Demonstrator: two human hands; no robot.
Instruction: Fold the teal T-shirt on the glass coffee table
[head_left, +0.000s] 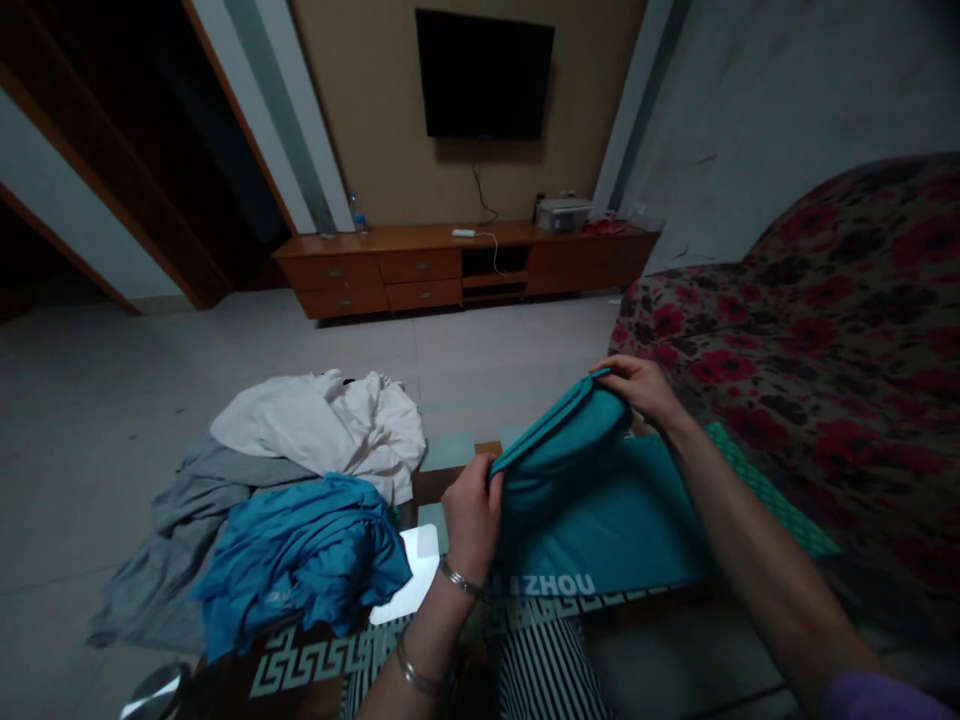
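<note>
A teal cloth garment (pixel 592 520) lies across my lap, with white lettering ending in "ZHOU" near its lower edge. My left hand (pixel 471 515), with metal bangles on the wrist, pinches one end of a raised fold of it. My right hand (pixel 641 388) grips the far end of that fold, above the rest of the garment. Close to my left hand lies a crumpled blue garment (pixel 300 560), with a white garment (pixel 330 425) and a grey garment (pixel 180 530) heaped behind it.
The heap rests on a low patterned table (pixel 300 660) with a glossy white sheet (pixel 409 575) on it. A red floral sofa (pixel 825 400) stands to the right, with a green patterned cushion (pixel 772 490) by my right arm. A wooden TV cabinet (pixel 465 265) stands beyond on the tiled floor (pixel 225 340).
</note>
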